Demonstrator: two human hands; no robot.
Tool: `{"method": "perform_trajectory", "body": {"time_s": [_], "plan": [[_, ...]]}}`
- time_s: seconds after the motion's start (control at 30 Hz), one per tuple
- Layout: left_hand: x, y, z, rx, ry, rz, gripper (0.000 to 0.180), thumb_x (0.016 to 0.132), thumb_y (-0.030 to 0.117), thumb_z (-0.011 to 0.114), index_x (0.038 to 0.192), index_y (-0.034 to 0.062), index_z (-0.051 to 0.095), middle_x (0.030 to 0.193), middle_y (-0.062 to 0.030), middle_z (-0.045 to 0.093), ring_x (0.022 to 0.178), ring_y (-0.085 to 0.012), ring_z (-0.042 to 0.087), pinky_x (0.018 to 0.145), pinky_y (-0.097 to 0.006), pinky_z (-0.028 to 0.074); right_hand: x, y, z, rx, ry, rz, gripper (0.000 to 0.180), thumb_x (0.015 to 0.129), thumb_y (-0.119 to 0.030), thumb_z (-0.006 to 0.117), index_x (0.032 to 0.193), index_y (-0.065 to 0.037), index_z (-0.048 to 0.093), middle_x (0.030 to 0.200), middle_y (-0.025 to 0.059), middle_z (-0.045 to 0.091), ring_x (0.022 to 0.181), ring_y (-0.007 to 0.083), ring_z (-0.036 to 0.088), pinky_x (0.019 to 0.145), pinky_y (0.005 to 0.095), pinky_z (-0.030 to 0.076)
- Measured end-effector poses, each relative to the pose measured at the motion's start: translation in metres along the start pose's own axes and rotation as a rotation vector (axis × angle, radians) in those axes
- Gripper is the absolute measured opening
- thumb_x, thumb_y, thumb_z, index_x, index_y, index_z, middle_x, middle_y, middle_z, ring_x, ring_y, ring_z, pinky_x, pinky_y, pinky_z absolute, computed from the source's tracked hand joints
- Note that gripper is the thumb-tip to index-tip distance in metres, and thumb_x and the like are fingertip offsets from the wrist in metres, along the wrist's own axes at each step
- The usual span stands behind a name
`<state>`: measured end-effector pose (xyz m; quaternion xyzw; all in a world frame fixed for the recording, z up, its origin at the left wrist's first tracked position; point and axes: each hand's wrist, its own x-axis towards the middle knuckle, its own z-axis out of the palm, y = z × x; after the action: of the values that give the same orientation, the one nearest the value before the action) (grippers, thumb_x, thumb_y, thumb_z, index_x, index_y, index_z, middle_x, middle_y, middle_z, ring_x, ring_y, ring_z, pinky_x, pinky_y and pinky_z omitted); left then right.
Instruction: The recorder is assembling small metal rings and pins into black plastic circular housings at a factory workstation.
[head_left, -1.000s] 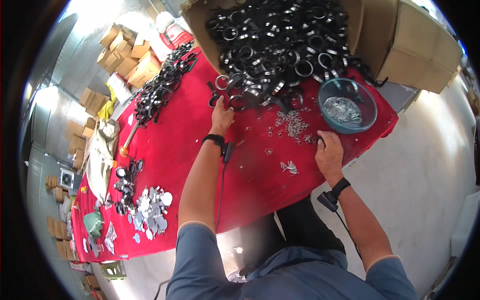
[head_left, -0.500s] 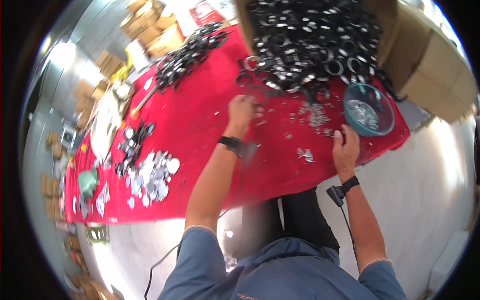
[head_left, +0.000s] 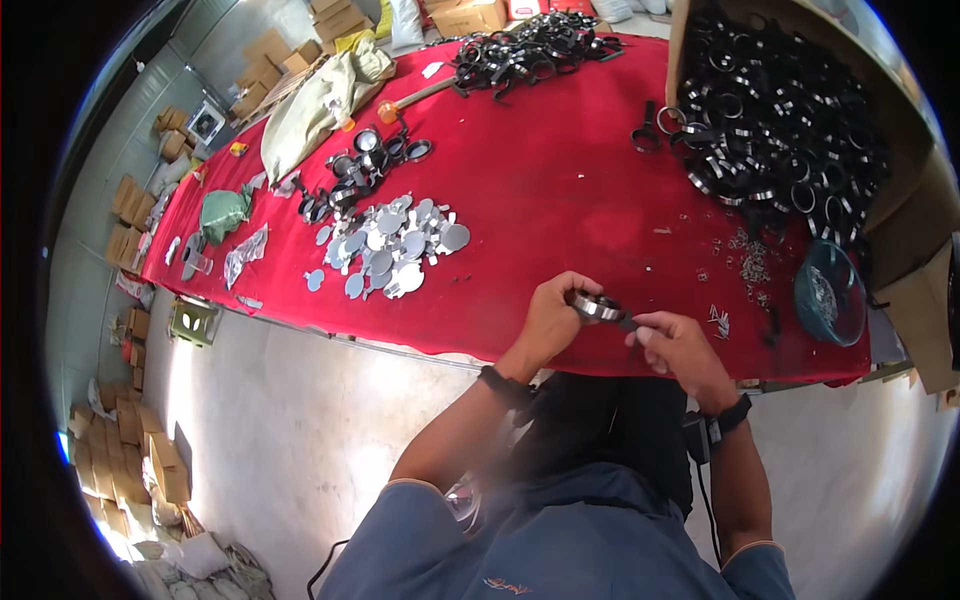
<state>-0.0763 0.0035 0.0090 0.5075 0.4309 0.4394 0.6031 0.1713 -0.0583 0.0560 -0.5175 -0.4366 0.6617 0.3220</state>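
Above the near edge of the red-covered table (head_left: 560,230), my left hand (head_left: 550,322) grips a black ring-shaped part (head_left: 598,306) with a silvery rim and a short black handle. The handle points to the right. My right hand (head_left: 682,352) is closed in a pinch at the handle's end; whatever sits between those fingertips is too small to make out. Small metal pieces (head_left: 752,262) and a few longer metal pins (head_left: 720,322) lie scattered to the right of my hands. A clear bluish bowl (head_left: 838,315) beside them contains more small metal pieces.
At the far right, a large cardboard box (head_left: 930,290) spills black rings (head_left: 775,130). Grey discs (head_left: 390,245) lie in a heap on the left, near assembled black pieces (head_left: 360,165). More black parts (head_left: 530,50), a hammer-like tool (head_left: 415,98) and a pale sack (head_left: 320,115) are farther back.
My left hand has taken hold of a black ring part and come back toward me. The right hand has left the bowl's side and met it. The view has swung left.
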Motion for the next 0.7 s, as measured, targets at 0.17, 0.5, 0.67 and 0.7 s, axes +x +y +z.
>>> {"method": "perform_trajectory", "body": {"time_s": [0.17, 0.5, 0.67, 0.7], "plan": [[-0.020, 0.029, -0.075, 0.739, 0.059, 0.457, 0.046, 0.087, 0.002, 0.081, 0.132, 0.0009, 0.068, 0.126, -0.0196, 0.073, 0.114, -0.0331, 0.071, 0.102, -0.046, 0.057, 0.005, 0.009, 0.040, -0.576, 0.457, -0.511, 0.028, 0.102, -0.008, 0.069, 0.128, 0.002, 0.068, 0.108, 0.0186, 0.075, 0.091, 0.0345, 0.073, 0.080, 0.0446, 0.057], [0.029, 0.018, -0.296, 1.613, 0.413, 0.454, 0.032, 0.082, 0.028, 0.085, 0.100, 0.0017, 0.078, 0.112, -0.0201, 0.075, 0.108, -0.0426, 0.070, 0.095, -0.051, 0.056, 0.004, 0.043, 0.008, -0.779, 0.743, -0.496, 0.031, 0.098, -0.008, 0.073, 0.125, 0.003, 0.066, 0.114, 0.0220, 0.071, 0.104, 0.0420, 0.071, 0.091, 0.0498, 0.056], [0.037, 0.025, -0.293, 1.323, 0.489, 0.287, 0.042, 0.076, 0.037, 0.089, 0.091, 0.0001, 0.076, 0.102, -0.0226, 0.075, 0.099, -0.0446, 0.071, 0.090, -0.051, 0.057, -0.011, 0.033, 0.000, -0.731, 0.719, -0.397, 0.041, 0.097, -0.010, 0.075, 0.134, 0.004, 0.064, 0.125, 0.0231, 0.071, 0.117, 0.0424, 0.070, 0.101, 0.0490, 0.056], [0.038, 0.024, -0.295, 1.317, 0.497, 0.270, 0.034, 0.086, 0.033, 0.080, 0.093, -0.0002, 0.076, 0.103, -0.0233, 0.076, 0.104, -0.0450, 0.071, 0.094, -0.051, 0.056, -0.012, 0.032, -0.002, -0.729, 0.725, -0.398, 0.041, 0.097, -0.010, 0.075, 0.134, 0.004, 0.064, 0.125, 0.0231, 0.071, 0.117, 0.0424, 0.070, 0.101, 0.0490, 0.056]]}}
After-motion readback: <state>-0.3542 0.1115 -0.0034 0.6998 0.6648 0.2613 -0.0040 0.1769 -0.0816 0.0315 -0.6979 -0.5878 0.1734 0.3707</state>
